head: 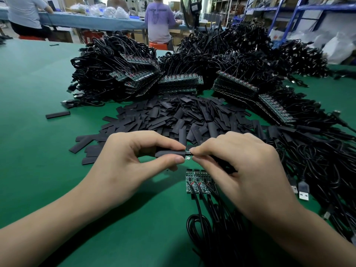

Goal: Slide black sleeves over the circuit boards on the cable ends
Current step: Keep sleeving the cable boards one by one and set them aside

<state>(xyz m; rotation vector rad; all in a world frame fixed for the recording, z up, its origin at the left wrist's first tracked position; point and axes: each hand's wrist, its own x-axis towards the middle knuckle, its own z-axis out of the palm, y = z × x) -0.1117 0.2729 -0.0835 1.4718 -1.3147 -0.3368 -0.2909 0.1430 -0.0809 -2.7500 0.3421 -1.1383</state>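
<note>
My left hand [133, 160] pinches a black sleeve [169, 153] between thumb and fingers, held level above the green table. My right hand [244, 168] pinches the end of a cable's circuit board [188, 155], whose tip shows as a small glint at the sleeve's right mouth; most of the board is hidden inside the sleeve or under my fingers. Below my hands three bare green circuit boards [198, 181] lie side by side, their black cables [208, 224] trailing toward me.
A heap of loose black sleeves [183, 116] lies just beyond my hands. Behind it stand stacks of cables with bare boards [181, 79]. Finished cables with USB plugs [303, 191] pile at the right. People sit at a far bench [92, 20].
</note>
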